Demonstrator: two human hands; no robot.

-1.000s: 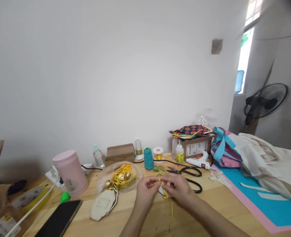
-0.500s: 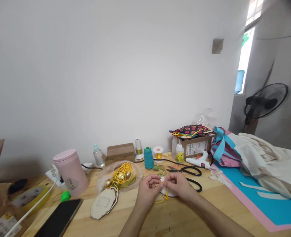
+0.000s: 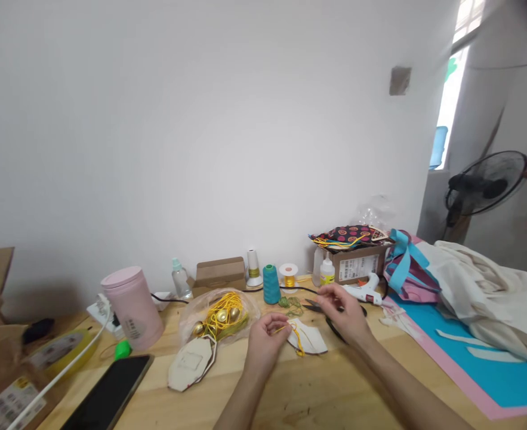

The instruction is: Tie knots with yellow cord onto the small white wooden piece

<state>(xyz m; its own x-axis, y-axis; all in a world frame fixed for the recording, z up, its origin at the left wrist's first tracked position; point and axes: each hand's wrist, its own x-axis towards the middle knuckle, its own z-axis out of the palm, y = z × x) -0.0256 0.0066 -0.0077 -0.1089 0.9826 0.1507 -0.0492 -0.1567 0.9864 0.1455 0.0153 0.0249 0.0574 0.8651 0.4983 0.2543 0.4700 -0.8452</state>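
Observation:
My left hand (image 3: 267, 346) is closed in a pinch on a yellow cord (image 3: 298, 340). This cord lies over a white fabric piece (image 3: 311, 338) with a curved edge, flat on the table to the right of that hand. My right hand (image 3: 346, 316) is over black-handled scissors (image 3: 313, 307), its fingers curved and apart from the thumb. It hides much of the handles, and I see nothing held in it. Behind the hands are a small tangle of green thread (image 3: 290, 304) and a teal thread cone (image 3: 271, 285).
A clear bag (image 3: 221, 313) with yellow cord and gold bells lies left, beside an off-white octagonal piece (image 3: 191, 363). Farther left are a phone (image 3: 108, 391) and a pink cup (image 3: 133, 307). A glue bottle (image 3: 327, 270), glue gun (image 3: 365, 291) and blue sheet (image 3: 478, 358) are at right.
My right hand has let go of the yellow cord and moved right and back to the scissors. The white fabric piece now lies in plain sight. My left hand stays on the cord.

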